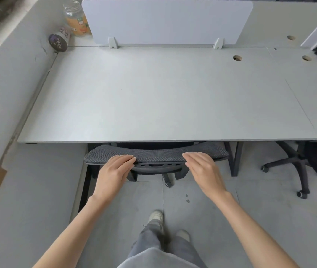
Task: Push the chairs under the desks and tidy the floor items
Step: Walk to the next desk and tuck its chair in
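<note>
Now | left hand [115, 169], right hand [202, 167]: flat, released grip on chair [157, 152] backrest top | under desk [153, 93]

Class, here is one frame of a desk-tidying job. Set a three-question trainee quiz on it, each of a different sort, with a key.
1. True or false: both hands lie flat on the chair backrest.
2. The jar stands at the desk's corner: A far left, B far right, C near left.
3. Fill in: a second chair stands to the person's ____.

Key: 1 true: left hand, right hand. 2 A. 3 right.
</note>
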Demonstrator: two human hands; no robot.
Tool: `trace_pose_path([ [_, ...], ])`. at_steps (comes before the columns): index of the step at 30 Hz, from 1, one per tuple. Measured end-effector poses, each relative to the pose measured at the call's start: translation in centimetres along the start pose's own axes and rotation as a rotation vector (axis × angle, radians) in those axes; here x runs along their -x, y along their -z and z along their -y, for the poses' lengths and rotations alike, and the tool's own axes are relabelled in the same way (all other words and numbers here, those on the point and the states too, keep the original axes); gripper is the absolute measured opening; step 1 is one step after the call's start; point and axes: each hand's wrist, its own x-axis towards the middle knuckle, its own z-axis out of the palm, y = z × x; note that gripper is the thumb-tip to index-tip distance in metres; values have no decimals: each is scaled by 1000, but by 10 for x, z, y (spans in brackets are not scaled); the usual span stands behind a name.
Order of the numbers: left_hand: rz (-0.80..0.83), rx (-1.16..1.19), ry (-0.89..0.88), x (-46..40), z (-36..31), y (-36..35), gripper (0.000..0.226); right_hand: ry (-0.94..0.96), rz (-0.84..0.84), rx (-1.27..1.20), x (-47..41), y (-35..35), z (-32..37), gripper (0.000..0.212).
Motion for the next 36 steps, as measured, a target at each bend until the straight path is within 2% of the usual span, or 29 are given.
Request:
trace_pose_path([
  [4,-9,17,107,-1,-7,3,28,-31,-5,-36,-5,3,2,17],
  [11,57,-22,187,-1,-22,8,15,-33,126,8,-2,9,3,23],
  [15,107,-11,208,-13,-36,18,18,-83,191,1,4,21,5,35],
  [19,139,180,181,-17,-77,13,27,-204,193,-71,28,42,3,42],
  [22,226,503,222,-13,-114,-4,27,-406,119,-197,62,61,5,46],
  [24,324,669,273,-4,-136,-20,27,-614,43,-296,94,70,10,51],
  [27,527,853,385,12,-163,-45,28,-977,-61,-457,153,82,24,49],
  [29,685,889,393,21,-181,-65,30,-1196,-185,-558,192,91,37,43],
  [32,922,899,296,21,-224,-90,28,-1471,-456,-668,243,107,59,33],
  [36,1119,894,54,-11,-307,-131,28,-1723,-750,-636,296,128,77,42],
])
